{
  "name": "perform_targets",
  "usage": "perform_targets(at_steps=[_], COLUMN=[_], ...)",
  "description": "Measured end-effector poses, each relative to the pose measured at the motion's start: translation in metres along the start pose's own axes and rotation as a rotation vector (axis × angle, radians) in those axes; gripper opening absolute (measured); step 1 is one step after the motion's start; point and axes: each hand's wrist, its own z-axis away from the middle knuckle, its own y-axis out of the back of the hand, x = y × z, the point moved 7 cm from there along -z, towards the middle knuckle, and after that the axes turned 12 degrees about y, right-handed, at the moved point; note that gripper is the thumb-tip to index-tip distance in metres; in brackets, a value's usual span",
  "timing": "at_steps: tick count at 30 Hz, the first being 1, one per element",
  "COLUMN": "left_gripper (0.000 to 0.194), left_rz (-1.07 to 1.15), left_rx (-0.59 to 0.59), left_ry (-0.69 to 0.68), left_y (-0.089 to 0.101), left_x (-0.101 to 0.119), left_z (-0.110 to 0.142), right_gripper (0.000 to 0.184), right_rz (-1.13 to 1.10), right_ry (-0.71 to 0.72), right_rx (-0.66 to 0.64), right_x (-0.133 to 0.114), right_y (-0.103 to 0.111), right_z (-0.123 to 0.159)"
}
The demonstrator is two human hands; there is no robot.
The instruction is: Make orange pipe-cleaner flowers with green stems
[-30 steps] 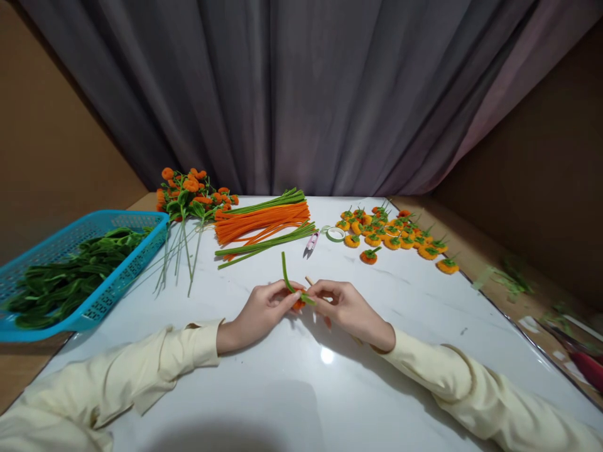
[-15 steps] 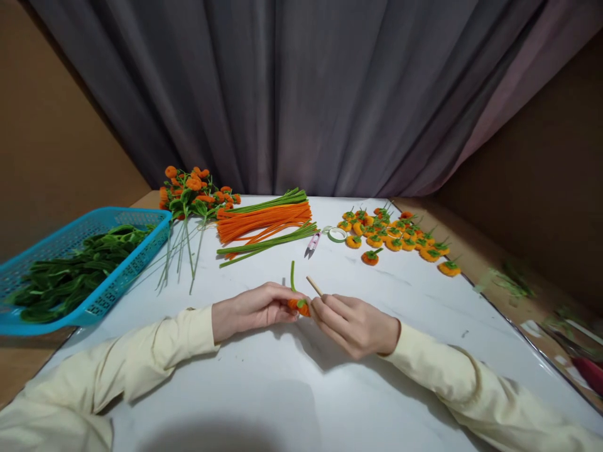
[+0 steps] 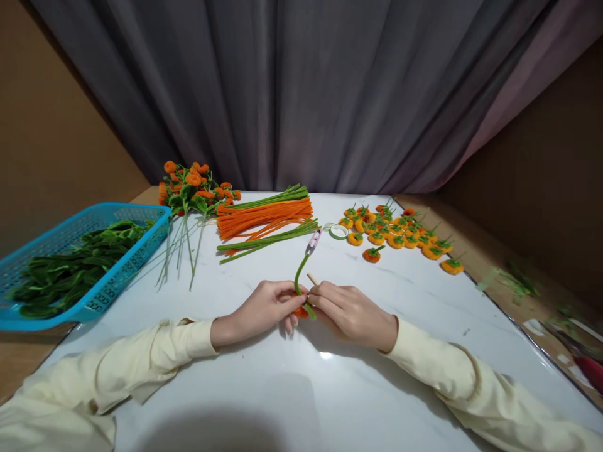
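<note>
My left hand (image 3: 268,311) is closed around a small orange chenille flower (image 3: 300,312), most of it hidden by the fingers. A green pipe cleaner (image 3: 298,276) curves up from the flower, and its other end sticks out below on the right. My right hand (image 3: 351,315) is pinched shut, with a thin wooden stick (image 3: 311,279) poking out above its fingers. Its fingertips meet those of my left hand beside the flower. Beyond the hands lie pink-handled thread snips (image 3: 313,241) and a roll of green tape (image 3: 338,231).
A blue plastic basket (image 3: 89,307) of green leaves (image 3: 85,260) stands at left. Behind are stemmed orange flowers (image 3: 193,181) and a bundle of orange pipe cleaners (image 3: 264,218) with green ones. Several orange and yellow flower heads (image 3: 396,240) lie at right. Scraps litter the right edge.
The green pipe cleaner has bent round and now crosses the orange flower. My left fingers have closed further over the flower, and the two hands have come nearer each other.
</note>
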Motion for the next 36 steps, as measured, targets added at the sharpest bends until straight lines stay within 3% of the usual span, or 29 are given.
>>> perform_targets(at_steps=[3, 7, 9, 12, 17, 25, 28, 31, 36], left_gripper=[0.032, 0.028, 0.027, 0.026, 0.024, 0.025, 0.024, 0.023, 0.025], left_rz=[-0.056, -0.123, -0.124, -0.085, -0.137, -0.457, -0.485, -0.398, -0.049], left_rx=[0.041, 0.066, 0.077, 0.109, 0.220, 0.303, 0.310, 0.288, 0.158], left_ry=[-0.048, -0.132, -0.172, -0.234, -0.352, -0.545, -0.569, -0.482, -0.161], left_y=[0.001, 0.000, 0.000, 0.003, 0.010, 0.005, 0.003, 0.004, 0.005], left_x=[0.002, 0.006, 0.005, 0.004, 0.009, 0.014, 0.015, 0.013, 0.003], left_z=[0.003, 0.005, 0.005, 0.004, 0.007, 0.018, 0.020, 0.017, 0.004], right_gripper=[0.018, 0.020, 0.026, 0.037, 0.039, 0.037, 0.035, 0.028, 0.016], right_rz=[-0.228, -0.658, -0.869, -1.091, -1.326, -1.444, -1.454, -1.439, -1.233], right_ry=[-0.171, -0.604, -0.810, -0.976, -1.070, -1.084, -1.121, -1.168, -1.122], right_rx=[0.054, 0.172, 0.173, 0.122, 0.028, 0.069, 0.105, 0.145, 0.119], right_x=[0.009, 0.029, 0.035, 0.037, 0.034, 0.031, 0.031, 0.030, 0.030], right_y=[-0.003, -0.012, -0.021, -0.030, -0.036, -0.033, -0.034, -0.036, -0.032], right_z=[0.002, 0.010, 0.016, 0.022, 0.029, 0.028, 0.029, 0.030, 0.027])
